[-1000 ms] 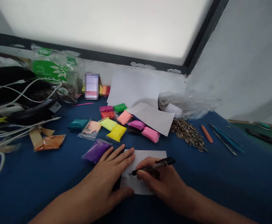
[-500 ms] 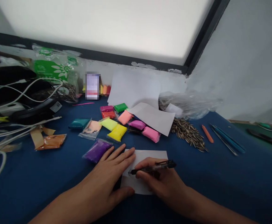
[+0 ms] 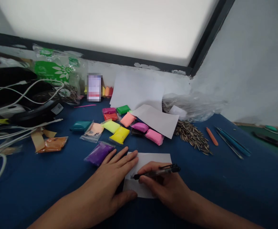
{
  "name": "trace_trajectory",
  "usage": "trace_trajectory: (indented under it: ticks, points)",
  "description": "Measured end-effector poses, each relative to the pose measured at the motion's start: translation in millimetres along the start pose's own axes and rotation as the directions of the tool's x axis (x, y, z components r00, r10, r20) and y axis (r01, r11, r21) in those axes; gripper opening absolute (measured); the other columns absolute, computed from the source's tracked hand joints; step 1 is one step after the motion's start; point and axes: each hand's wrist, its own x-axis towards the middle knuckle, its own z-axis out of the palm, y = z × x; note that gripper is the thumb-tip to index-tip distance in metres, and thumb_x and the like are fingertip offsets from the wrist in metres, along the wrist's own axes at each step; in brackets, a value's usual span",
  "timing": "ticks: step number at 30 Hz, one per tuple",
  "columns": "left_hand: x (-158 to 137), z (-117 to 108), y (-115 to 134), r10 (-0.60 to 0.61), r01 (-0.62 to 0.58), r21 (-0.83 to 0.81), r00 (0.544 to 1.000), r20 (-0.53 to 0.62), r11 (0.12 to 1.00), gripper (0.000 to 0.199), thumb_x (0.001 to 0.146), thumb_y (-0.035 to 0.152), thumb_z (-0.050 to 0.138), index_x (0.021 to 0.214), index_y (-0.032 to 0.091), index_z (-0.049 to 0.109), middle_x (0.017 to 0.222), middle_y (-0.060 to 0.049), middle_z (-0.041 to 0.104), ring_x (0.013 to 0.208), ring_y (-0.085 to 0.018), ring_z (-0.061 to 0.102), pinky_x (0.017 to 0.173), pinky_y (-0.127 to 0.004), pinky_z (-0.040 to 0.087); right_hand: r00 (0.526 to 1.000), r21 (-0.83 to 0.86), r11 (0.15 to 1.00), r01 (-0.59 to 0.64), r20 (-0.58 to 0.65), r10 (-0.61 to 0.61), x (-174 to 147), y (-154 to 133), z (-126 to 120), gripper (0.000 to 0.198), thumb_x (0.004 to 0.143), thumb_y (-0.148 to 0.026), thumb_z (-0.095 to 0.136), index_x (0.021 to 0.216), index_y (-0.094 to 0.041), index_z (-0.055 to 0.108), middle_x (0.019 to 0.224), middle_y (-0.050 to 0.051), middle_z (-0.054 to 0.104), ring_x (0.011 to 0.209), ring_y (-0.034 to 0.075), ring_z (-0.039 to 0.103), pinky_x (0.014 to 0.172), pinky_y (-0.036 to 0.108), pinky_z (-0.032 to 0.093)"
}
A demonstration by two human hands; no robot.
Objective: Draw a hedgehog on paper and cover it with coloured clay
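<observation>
A small white sheet of paper point(image 3: 155, 158) lies on the blue table in front of me. My left hand point(image 3: 116, 176) rests flat on its left side with the fingers stretched out, the fingertips close to a purple clay packet point(image 3: 99, 154). Between thumb and fingers my right hand point(image 3: 167, 184) grips a black pen point(image 3: 156, 171), tilted, its tip against the paper beside my left hand. A small dark mark shows at the tip. Part of the sheet is hidden under both hands.
Several coloured clay packets point(image 3: 119, 135) lie beyond the paper. Sunflower seeds point(image 3: 192, 136) are heaped at the right, near an orange stick point(image 3: 212, 136) and blue tweezers-like tools point(image 3: 234, 141). White cables point(image 3: 22, 130) and an orange packet point(image 3: 55, 144) are at the left; larger white sheets point(image 3: 136, 89) lean behind.
The pen tip has shifted very slightly on the paper, and the dark mark near it looks a little larger. My left hand has stayed in place.
</observation>
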Motion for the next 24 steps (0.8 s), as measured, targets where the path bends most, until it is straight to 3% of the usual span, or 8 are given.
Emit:
trace_trajectory:
  ticks: [24]
  points:
    - [-1.3, -0.4, 1.5, -0.01, 0.01, 0.007, 1.0, -0.007, 1.0, 0.082, 0.089, 0.038, 0.073, 0.158, 0.036, 0.028, 0.167, 0.003, 0.025, 0.154, -0.032, 0.018, 0.123, -0.062, 0.019, 0.997, -0.06, 0.996, -0.071, 0.013, 0.072, -0.6, 0.2, -7.2, 0.015, 0.088, -0.024, 0.063, 0.091, -0.016, 0.074, 0.077, 0.004, 0.072, 0.063, 0.015, 0.06, 0.056, 0.025, 0.046]
